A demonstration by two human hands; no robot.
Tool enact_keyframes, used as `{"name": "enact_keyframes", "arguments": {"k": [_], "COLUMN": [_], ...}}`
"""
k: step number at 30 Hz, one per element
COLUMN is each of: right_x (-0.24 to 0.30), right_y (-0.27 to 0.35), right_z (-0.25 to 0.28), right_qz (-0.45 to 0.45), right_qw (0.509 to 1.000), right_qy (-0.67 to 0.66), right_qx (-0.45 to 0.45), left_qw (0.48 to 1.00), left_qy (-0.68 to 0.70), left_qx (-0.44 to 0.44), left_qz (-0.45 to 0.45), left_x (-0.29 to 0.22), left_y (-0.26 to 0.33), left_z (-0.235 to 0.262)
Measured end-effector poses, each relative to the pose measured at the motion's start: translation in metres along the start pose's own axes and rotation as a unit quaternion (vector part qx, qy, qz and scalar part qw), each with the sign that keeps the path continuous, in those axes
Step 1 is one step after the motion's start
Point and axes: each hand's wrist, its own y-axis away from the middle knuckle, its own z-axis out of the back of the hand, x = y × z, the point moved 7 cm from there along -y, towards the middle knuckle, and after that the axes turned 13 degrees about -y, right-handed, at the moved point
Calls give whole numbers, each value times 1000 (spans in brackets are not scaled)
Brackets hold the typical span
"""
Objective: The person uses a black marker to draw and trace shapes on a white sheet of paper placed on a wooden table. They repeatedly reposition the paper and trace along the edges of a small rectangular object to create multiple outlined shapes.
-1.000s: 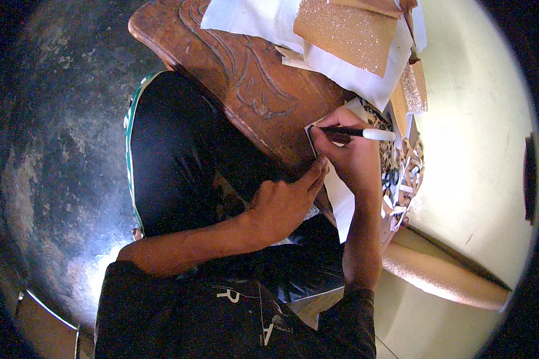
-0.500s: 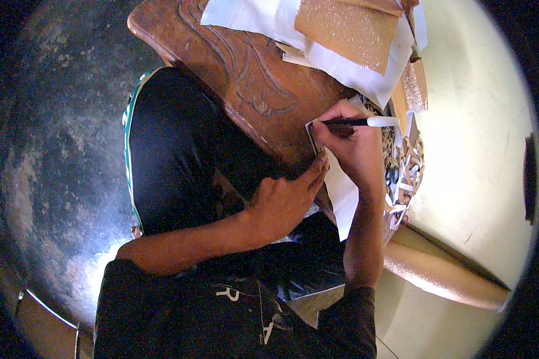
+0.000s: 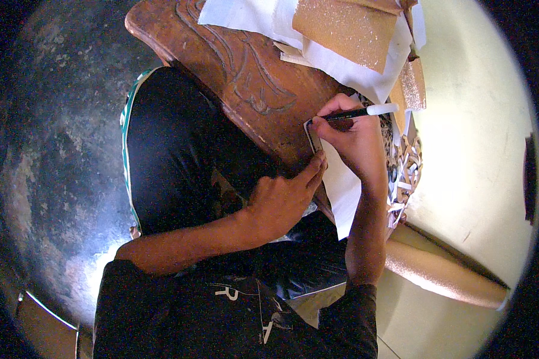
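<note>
- Bright pale background (image 3: 479,149) fills the right side of the room, and beside it we work at a carved wooden tabletop (image 3: 305,90).
- Our narrow flat piece (image 3: 313,139) lies toward the near end of this tabletop, on a white sheet (image 3: 341,197) which reaches past the near edge.
- With our right hand (image 3: 359,140) we grasp a black marker (image 3: 356,112) with a white end; its tip is at the far corner of the piece, but whether it touches, we cannot tell.
- Our left hand (image 3: 278,203) lays an extended finger on the near end of the piece; if the thumb also pinches it, we cannot tell.
- For a clean line, in our judgement, we should press the piece evenly, hold the tip against its side and move the marker lightly, because the overhanging sheet could sag and shift.
- Along the right edge of the tabletop there is a heap of cut scraps (image 3: 407,173), white and tan; toward the far edge, a glittery brown sheet (image 3: 347,36) overlaps larger white material (image 3: 365,82).
- Farther out, a glittery tan roll (image 3: 443,272) lies at the lower right, and dark mottled floor (image 3: 54,149) spreads on the left.
</note>
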Motion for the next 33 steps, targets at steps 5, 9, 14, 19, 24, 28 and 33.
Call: {"name": "enact_keyframes", "arguments": {"k": [5,9,14,19,24,28,33], "right_x": [-3,-7,-6,-11,-14,-9,-16], "right_y": [0,0,-1,0,1,5,12], "right_z": [2,2,3,5,5,4,22], "right_qz": [-11,-39,-21,-9,-21,-15,13], "right_qw": [1000,999,1000,1000,1000,1000,996], "right_qy": [5,-13,-20,6,17,-19,-74], "right_qx": [4,7,5,-3,-12,-14,-57], "left_qw": [1000,1000,1000,1000,1000,1000,999], "left_qy": [-5,5,-7,-8,-3,-8,0], "left_qx": [-13,-9,-7,-8,5,23,40], "left_qz": [-5,-1,-6,-9,-3,0,-7], "left_x": [-1,-1,-1,-1,-1,-3,-2], "left_y": [0,-1,-1,-1,-1,0,-2], "left_z": [2,0,5,5,3,3,3]}}
